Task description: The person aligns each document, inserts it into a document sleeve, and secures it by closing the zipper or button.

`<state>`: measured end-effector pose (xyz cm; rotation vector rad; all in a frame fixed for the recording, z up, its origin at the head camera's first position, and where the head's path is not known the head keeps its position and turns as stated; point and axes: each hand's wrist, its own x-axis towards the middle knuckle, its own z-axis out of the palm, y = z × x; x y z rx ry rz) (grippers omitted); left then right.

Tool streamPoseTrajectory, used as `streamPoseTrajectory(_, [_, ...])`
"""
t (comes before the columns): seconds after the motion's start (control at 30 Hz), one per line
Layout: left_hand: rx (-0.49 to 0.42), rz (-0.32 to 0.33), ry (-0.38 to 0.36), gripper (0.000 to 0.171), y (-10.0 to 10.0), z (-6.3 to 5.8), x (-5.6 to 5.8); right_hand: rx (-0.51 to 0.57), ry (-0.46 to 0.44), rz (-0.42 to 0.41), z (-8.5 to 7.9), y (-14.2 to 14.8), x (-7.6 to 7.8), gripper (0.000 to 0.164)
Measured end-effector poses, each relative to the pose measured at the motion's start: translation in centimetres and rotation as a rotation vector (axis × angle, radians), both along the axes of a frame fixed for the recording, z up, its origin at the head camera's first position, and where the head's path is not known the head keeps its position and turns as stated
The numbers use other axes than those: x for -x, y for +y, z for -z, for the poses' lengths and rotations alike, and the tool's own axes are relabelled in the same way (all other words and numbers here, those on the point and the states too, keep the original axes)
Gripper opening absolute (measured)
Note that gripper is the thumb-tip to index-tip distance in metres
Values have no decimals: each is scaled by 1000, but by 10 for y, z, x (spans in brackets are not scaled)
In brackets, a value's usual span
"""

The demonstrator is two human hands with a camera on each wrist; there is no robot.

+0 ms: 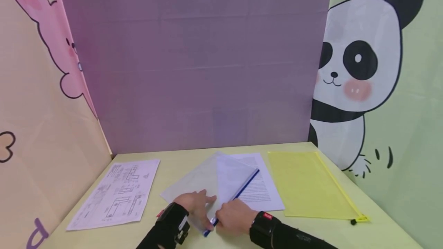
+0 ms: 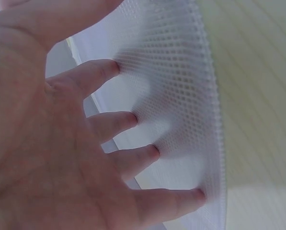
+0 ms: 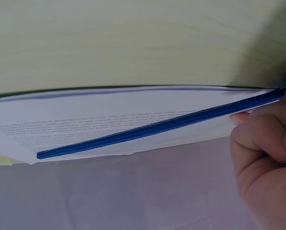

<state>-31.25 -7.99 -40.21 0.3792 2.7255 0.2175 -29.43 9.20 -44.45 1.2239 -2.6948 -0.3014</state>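
A clear mesh zipper pouch point(image 1: 194, 176) with a blue zipper point(image 1: 246, 183) lies slanted on the table, partly over a sheet of printed text point(image 1: 261, 195). My left hand point(image 1: 197, 205) rests on the pouch near its lower corner. In the left wrist view its spread fingers point(image 2: 116, 125) press their tips into the white mesh point(image 2: 181, 72). At the zipper's near end, my right hand point(image 1: 237, 216) has curled fingers and grips the zipper edge. The right wrist view shows the blue zipper strip running out from that hand; the slider itself is hidden.
To the left lies a sheet with line drawings point(image 1: 117, 195). A yellow mesh zipper pouch point(image 1: 304, 183) lies flat on the right, with a black pull point(image 1: 353, 222) at its near corner. Fabric panels surround the table point(image 1: 152, 233) at the back and sides.
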Motion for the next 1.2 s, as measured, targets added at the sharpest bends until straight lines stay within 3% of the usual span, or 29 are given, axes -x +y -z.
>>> streamPoseTrajectory(0.2, [2, 12, 0, 87, -2, 2, 1, 17, -97, 71, -2, 5, 5, 24])
streamPoseTrajectory(0.37, [5, 34, 21, 87, -4, 3, 0, 40, -126, 104, -1, 8, 9, 24])
streamPoseTrajectory(0.8, [-41, 97, 0, 86, -10, 1, -3, 24, -98, 58, 1, 6, 2, 24])
streamPoseTrajectory(1.2, [-24, 108, 30, 87, -11, 4, -4, 39, -151, 102, -1, 14, 8, 21])
